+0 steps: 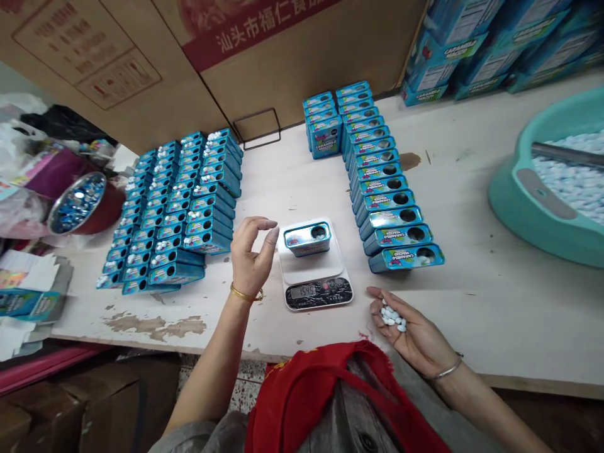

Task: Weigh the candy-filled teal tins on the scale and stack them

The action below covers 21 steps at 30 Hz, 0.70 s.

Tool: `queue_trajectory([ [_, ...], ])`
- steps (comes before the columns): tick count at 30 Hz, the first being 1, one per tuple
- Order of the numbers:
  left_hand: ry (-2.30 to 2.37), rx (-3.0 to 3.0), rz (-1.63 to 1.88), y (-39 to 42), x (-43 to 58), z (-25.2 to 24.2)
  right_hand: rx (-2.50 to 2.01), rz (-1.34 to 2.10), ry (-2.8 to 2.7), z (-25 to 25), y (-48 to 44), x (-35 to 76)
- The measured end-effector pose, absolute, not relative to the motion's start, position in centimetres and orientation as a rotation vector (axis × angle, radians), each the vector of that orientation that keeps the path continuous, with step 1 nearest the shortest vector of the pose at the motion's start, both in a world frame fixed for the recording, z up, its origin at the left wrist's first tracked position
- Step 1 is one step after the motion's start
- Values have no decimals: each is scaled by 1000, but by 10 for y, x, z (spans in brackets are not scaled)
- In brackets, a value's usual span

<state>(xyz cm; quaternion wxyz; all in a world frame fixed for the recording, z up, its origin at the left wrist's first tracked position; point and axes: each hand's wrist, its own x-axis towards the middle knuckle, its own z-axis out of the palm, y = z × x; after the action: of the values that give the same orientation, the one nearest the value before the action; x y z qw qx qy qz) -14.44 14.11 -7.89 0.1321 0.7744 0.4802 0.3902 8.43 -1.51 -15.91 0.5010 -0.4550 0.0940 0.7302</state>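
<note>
While the right hand point(416, 340) loosely cups white pellets point(393, 318) at lower right, the left hand point(252, 253), half-open, seemingly empty, is beside the tin point(306, 240) on the central scale point(314, 272).

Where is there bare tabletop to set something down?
White tabletop lies bare behind the white digital scale, between the left rows of blue rectangular tins and the right rows; also between those and the turquoise plastic tub. Crowded: far left, tins packed close to the red metal bowl.
</note>
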Motion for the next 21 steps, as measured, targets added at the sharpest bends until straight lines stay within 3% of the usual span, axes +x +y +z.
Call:
queue_trajectory([
  [8, 1402, 2293, 1020, 139, -141, -82, -1121, 1792, 155, -157, -15, 84],
  [13, 1175, 2613, 429, 151, -133, -79, -1138, 1788, 157, -158, -14, 79],
  [21, 1332, 2726, 400, 279, -80, -90, -1163, 1799, 190, -153, -7, 73],
])
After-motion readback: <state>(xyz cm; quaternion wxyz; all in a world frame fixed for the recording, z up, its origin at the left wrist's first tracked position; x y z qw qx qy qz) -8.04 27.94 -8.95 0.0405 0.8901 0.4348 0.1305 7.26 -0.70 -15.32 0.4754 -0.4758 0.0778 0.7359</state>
